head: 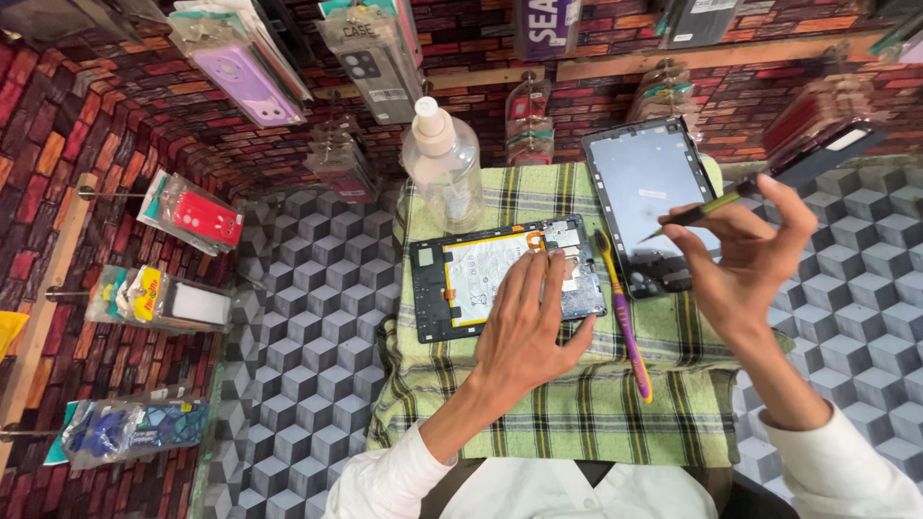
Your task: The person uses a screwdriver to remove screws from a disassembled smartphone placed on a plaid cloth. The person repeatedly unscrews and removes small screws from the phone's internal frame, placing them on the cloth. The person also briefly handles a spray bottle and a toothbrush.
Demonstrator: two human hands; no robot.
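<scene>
Tablet body: opened tablet [481, 279], back cover off and battery and boards exposed, is lying on the green plaid cloth [567, 404] near the cloth's far left corner.
Left hand: left hand [534, 327] is pressing flat on the tablet's right half, fingers [538, 279] spread apart and holding nothing.
Bottle: clear spray bottle [444, 168] is standing at the far edge of the cloth, just beyond the tablet.
Toothbrush: purple and yellow toothbrush [625, 322] is lying just right of the tablet, running toward the near edge.
Screen panel: detached screen panel [649, 202] is resting at the cloth's far right corner.
Right hand: right hand [745, 245] is hovering over the panel, fingers clamped on a thin green tool [702, 211].
Risk: tool tip may be scratching the panel if it dips; a sliding palm could be straining the exposed flex cables; a far reach could topple the bottle.
Room: patterned counter [308, 336] is lying open left of the cloth; near cloth edge is bare.
</scene>
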